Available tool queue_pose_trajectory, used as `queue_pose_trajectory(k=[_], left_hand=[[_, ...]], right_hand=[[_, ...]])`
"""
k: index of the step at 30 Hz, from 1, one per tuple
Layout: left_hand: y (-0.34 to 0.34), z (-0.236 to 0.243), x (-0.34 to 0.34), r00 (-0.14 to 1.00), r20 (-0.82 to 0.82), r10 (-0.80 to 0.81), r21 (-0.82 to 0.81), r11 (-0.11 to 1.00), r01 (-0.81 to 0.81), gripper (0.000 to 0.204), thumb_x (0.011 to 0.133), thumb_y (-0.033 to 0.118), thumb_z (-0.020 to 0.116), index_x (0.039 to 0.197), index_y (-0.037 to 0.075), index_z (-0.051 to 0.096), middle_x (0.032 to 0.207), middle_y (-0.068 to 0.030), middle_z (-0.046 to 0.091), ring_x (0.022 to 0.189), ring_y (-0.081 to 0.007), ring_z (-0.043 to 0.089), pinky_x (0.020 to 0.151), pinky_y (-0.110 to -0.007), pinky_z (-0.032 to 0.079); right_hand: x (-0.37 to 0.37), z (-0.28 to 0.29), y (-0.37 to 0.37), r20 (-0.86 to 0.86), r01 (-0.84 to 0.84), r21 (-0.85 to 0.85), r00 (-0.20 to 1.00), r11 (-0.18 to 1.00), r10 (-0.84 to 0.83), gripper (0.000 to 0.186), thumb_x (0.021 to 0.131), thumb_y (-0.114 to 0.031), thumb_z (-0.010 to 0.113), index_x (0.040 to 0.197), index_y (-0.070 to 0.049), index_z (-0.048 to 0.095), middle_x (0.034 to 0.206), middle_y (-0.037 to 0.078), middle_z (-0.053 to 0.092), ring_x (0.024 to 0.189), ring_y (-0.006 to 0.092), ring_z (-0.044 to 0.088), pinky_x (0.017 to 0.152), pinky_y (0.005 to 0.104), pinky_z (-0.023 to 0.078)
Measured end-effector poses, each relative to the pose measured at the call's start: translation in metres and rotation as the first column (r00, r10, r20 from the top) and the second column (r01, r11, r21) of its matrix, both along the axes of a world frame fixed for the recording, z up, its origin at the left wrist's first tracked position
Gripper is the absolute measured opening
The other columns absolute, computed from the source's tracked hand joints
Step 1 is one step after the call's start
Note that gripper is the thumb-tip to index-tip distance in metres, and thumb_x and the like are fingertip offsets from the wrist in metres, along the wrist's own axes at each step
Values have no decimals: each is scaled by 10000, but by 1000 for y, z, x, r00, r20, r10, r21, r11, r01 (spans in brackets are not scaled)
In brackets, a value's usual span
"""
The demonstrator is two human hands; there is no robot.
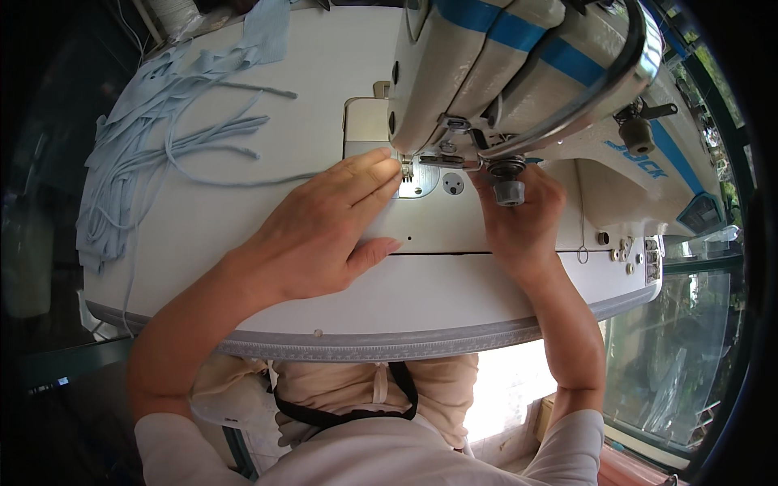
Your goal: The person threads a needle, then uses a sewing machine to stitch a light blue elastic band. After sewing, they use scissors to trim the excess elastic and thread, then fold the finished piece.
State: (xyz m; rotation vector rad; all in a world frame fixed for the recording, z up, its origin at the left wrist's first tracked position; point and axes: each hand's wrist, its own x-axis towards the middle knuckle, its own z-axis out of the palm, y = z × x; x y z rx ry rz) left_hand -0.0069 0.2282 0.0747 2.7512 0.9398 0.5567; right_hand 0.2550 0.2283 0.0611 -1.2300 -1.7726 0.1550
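- Left hand (320, 219): palm down, fingers straight and together, thumb spread toward the right hand. Fingertips lie just beside the presser foot (407, 168); what lies under the fingers is hidden.
- Right hand (531, 219): fingers bent, partly hidden behind the tension knob (509, 193). Whether it grips anything cannot be told.
- Light blue strip (231, 183): runs from the left side to the left hand and passes out of sight beneath it.
- Pile of light blue strips (150, 154): tangled, left of and beyond the left hand.
- Sewing machine (462, 65): its head stands beyond and above both hands.
- Needle plate (425, 183): between the hands, beneath the presser foot.
- Bobbins (620, 254): right of the right hand, on the white table (365, 304).
- Measuring tape (405, 348): along the table's front edge, nearer the body than both hands.
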Motion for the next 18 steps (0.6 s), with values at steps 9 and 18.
queue_pose_trajectory(k=[9,18], left_hand=[[-1,-2,1,1000,14,-4,25,1000,3,588,950,268,726,1376,-105,566,1466,-225,536,1441,-372,471,1204,-450,400],[-1,-2,2,1000,22,-5,12,1000,5,644,901,212,760,1429,-80,534,1503,-200,505,1420,-382,483,1178,-456,422]], right_hand=[[0,-2,-1,21,-85,-112,996,990,88,168,795,35,765,932,-61,777,679,116,582,560,280,553,528,387,427],[0,0,-4,17,-90,-171,995,981,95,264,828,27,747,1044,-111,812,741,108,637,606,266,608,550,368,454]])
